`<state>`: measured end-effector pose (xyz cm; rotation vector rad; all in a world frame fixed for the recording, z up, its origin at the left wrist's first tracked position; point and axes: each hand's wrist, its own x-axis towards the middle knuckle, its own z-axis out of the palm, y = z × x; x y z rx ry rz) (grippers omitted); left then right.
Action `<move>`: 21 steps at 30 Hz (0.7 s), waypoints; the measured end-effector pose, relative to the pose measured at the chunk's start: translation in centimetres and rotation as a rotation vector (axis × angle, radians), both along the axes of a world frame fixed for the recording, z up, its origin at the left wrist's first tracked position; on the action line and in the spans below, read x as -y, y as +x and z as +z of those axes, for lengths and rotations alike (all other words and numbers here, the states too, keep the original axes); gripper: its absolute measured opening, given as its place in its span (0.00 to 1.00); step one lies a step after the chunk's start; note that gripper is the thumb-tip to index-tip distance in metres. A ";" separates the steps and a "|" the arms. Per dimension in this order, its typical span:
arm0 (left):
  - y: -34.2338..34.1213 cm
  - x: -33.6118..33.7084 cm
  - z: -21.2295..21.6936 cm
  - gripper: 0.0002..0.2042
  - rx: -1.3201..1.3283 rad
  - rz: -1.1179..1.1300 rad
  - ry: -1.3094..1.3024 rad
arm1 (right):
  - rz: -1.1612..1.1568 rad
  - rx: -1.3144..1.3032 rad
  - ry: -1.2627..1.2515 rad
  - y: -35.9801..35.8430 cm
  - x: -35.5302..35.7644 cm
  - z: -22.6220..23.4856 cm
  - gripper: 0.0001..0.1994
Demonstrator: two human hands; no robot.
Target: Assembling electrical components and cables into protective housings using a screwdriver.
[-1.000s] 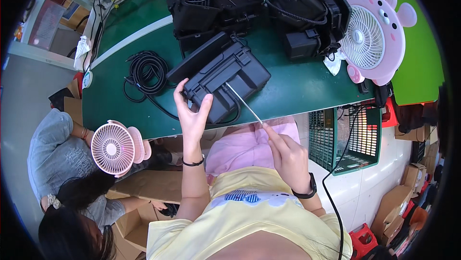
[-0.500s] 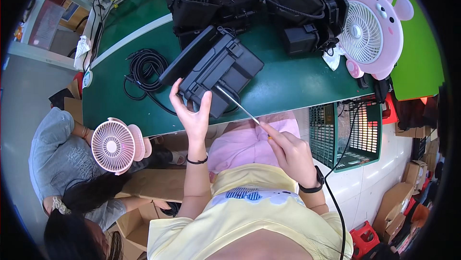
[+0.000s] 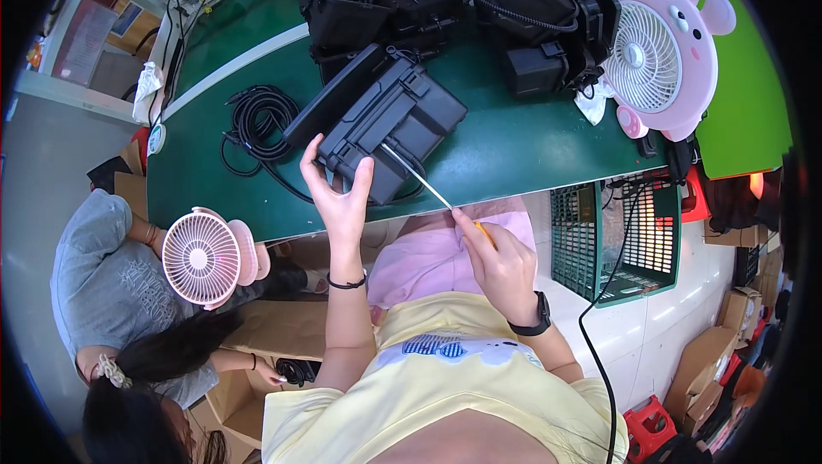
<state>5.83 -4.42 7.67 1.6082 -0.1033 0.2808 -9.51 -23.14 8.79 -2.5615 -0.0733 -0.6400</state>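
Note:
A black plastic case (image 3: 402,109) with a raised flat panel rests tilted near the front edge of the green table (image 3: 505,147). My left hand (image 3: 342,203) grips its near left corner, thumb and fingers spread around it. In my right hand (image 3: 505,263) is a screwdriver (image 3: 425,181) with a long metal shaft and a yellow handle, mostly covered by my fingers. Its tip reaches the near side of the case, beside a short black cable; whether it sits in a screw cannot be made out.
A coiled black cable (image 3: 261,121) lies left of the case. More black equipment (image 3: 535,23) stands behind. A pink fan (image 3: 634,57) is at right, a smaller fan (image 3: 201,258) at left. A co-worker (image 3: 128,267) sits near a cardboard box (image 3: 235,395); a green crate (image 3: 574,241) stands on the floor.
My right hand has shifted slightly left and turned, showing more of the yellow handle. The case and my left hand have moved a little left. The co-worker's hand now shows by the cardboard box.

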 end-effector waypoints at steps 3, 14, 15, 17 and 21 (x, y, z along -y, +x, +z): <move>0.1 0.0 0.0 0.36 0.006 -0.009 0.015 | 0.065 -0.128 0.245 -0.1 -0.1 -0.1 0.22; -0.1 -3.3 -1.8 0.42 0.145 -0.180 -0.150 | 0.259 -0.422 0.496 -1.5 6.6 1.4 0.20; -0.1 -3.8 -2.2 0.43 0.150 -0.206 -0.202 | 0.175 -0.414 0.609 -1.3 7.1 1.7 0.15; -0.1 -4.3 -3.0 0.46 0.155 -0.207 -0.252 | -0.038 -0.189 0.951 0.3 6.8 -0.4 0.09; -0.2 -5.6 -4.7 0.47 0.327 -0.191 -0.184 | 0.078 -0.061 1.312 6.2 5.0 -0.6 0.08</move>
